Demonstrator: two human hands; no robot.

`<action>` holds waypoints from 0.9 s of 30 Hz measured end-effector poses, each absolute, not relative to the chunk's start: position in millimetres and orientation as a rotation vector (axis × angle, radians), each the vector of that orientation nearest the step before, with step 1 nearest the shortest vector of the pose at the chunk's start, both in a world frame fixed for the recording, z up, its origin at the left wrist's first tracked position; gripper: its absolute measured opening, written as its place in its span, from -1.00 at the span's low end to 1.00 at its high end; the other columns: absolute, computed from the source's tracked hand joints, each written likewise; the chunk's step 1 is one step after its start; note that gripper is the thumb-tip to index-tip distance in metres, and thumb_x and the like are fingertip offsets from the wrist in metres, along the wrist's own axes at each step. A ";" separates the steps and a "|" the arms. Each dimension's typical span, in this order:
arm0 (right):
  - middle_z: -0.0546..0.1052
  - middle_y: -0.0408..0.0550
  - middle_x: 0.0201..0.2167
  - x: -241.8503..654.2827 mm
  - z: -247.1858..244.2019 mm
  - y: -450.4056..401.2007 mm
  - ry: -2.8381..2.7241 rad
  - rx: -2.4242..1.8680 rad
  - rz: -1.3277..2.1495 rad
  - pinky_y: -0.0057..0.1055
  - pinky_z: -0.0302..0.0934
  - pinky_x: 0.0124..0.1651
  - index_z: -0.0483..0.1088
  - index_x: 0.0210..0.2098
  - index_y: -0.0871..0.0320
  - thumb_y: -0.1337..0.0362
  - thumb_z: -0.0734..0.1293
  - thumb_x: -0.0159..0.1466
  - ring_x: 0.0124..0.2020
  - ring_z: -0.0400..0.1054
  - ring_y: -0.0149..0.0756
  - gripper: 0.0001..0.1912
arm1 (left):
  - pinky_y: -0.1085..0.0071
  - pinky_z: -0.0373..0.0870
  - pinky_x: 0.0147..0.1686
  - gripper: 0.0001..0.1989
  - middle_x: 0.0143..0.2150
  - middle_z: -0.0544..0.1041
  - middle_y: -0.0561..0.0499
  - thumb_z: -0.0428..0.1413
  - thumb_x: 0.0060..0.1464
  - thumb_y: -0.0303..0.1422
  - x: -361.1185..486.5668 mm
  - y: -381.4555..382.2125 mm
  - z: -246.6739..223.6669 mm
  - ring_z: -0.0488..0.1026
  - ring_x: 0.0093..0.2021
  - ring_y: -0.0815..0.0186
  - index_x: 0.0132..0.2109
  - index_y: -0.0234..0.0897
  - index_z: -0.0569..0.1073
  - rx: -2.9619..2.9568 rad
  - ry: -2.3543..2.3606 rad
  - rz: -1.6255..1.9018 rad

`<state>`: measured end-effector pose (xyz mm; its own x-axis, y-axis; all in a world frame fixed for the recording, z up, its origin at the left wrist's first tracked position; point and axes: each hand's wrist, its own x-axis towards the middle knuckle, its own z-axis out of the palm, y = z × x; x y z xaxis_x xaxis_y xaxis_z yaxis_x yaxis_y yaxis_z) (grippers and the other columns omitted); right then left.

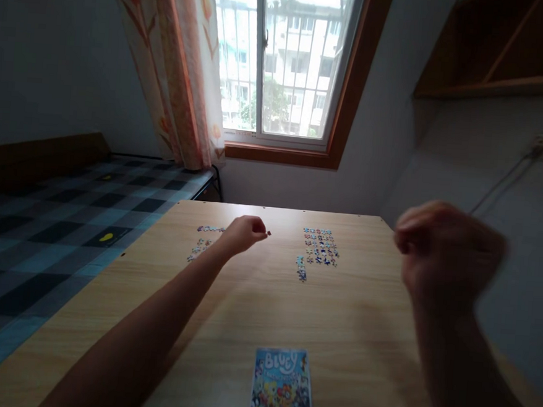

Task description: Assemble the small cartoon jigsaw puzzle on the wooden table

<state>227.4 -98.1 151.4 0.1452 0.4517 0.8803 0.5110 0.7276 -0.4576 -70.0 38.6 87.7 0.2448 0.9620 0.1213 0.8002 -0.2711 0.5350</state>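
My left hand (244, 234) is over the far middle of the table, its fingertips pinched on a small dark puzzle piece (269, 233). Off to the right and close to the camera, my right hand (451, 256) is raised and curled closed; motion blurs it, and whatever its fingers might hold is hidden. Between the hands lies a block of puzzle pieces (322, 247) in rows. A short strip of pieces (301, 269) sits at its lower left. More puzzle pieces (201, 248) lie left of my left hand, partly covered by the arm.
A picture box marked "Bluey" (282, 390) lies at the near side of the wooden table (254, 314). To the left is a bed with a checked cover (65, 226). A curtain (174, 66) and window stand behind; a wooden shelf (498, 86) hangs at upper right.
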 end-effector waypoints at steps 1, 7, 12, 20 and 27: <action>0.42 -0.13 -0.56 224.1 139.0 -89.1 -1.435 -0.845 -0.058 -0.38 0.10 -0.48 0.44 -0.51 0.12 0.17 0.27 0.41 -0.54 0.28 -0.37 -0.63 | 0.44 0.35 -0.34 -0.88 -0.31 0.65 -0.01 0.23 0.08 -0.34 -56.6 30.8 83.4 0.49 -0.37 0.34 -0.26 -0.27 0.62 2.142 1.506 0.601; 0.52 -0.05 -0.51 217.0 28.2 -41.7 -1.751 -1.115 0.066 -0.29 0.27 -0.35 0.52 -0.49 0.10 0.17 0.29 0.39 -0.42 0.39 -0.22 -0.65 | 0.43 0.34 -0.40 -0.87 -0.38 0.65 0.00 0.21 0.03 -0.40 -10.3 0.4 40.9 0.48 -0.47 0.35 -0.27 -0.30 0.64 2.028 1.239 0.382; 0.61 0.01 -0.32 221.9 -6.8 -38.2 -1.979 -1.021 0.089 -0.18 0.33 -0.10 0.60 -0.26 0.08 0.28 0.34 0.37 -0.23 0.45 -0.16 -0.84 | 0.42 0.39 -0.36 -0.80 -0.35 0.67 -0.01 0.24 -0.02 -0.40 -9.1 3.6 25.3 0.55 -0.40 0.29 -0.19 -0.30 0.64 1.904 1.218 0.365; 0.61 -0.02 -0.25 214.5 -13.9 -30.8 -2.128 -0.998 0.118 -0.14 0.28 -0.02 0.62 -0.26 0.05 0.37 0.37 0.31 -0.17 0.42 -0.15 -0.84 | 0.38 0.39 -0.25 -0.86 -0.31 0.69 0.00 0.22 -0.01 -0.39 -1.9 -3.9 17.0 0.57 -0.30 0.25 -0.29 -0.23 0.67 2.074 1.203 0.486; 0.59 -0.01 -0.22 216.9 -15.9 -28.6 -2.153 -1.003 0.152 -0.11 0.28 0.00 0.63 -0.27 0.03 0.37 0.42 0.25 -0.14 0.41 -0.13 -0.87 | 0.35 0.38 -0.20 -0.80 -0.24 0.70 0.00 0.18 0.11 -0.34 0.8 -12.0 19.5 0.58 -0.26 0.24 -0.17 -0.15 0.69 2.212 1.260 0.482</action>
